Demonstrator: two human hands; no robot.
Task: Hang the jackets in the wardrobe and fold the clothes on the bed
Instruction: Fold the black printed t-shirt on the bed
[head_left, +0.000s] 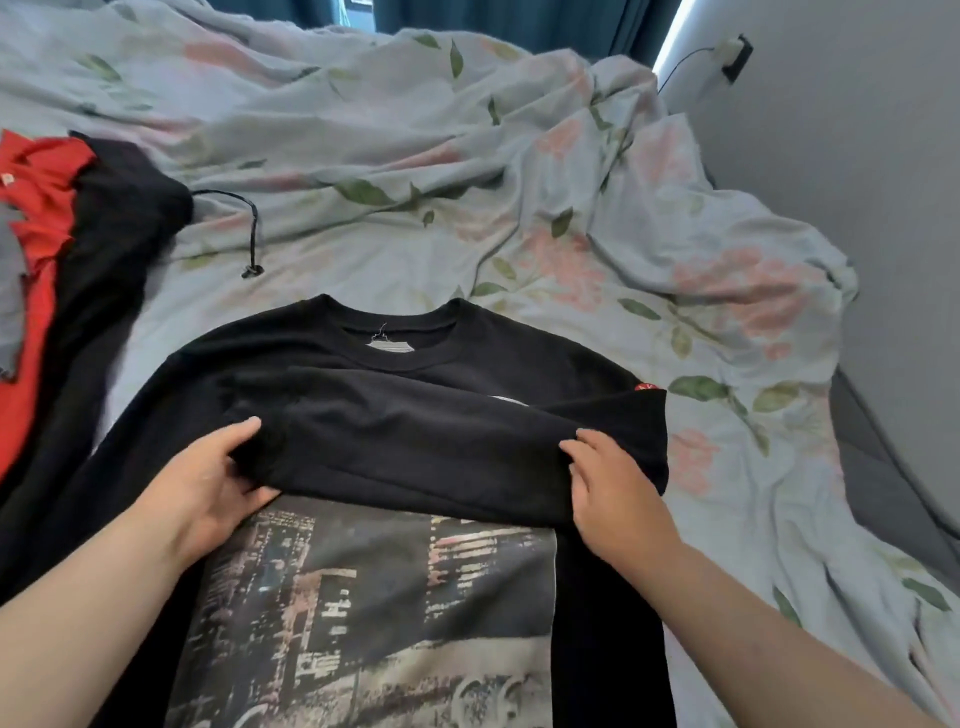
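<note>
A black long-sleeved shirt (415, 374) with a city print on its front lies flat on the bed, collar pointing away from me. One sleeve (426, 441) is folded across the chest from right to left. My left hand (218, 483) grips the cuff end of that sleeve at the left. My right hand (613, 493) pinches the sleeve's lower edge near the right shoulder. A small red tag (647, 387) shows on the right shoulder.
A pile of red, grey and black clothes (78, 234) lies at the left, with a black drawstring (252, 234) trailing out. The crumpled floral duvet (519, 182) covers the bed. A grey wall (857, 156) with a socket runs along the right.
</note>
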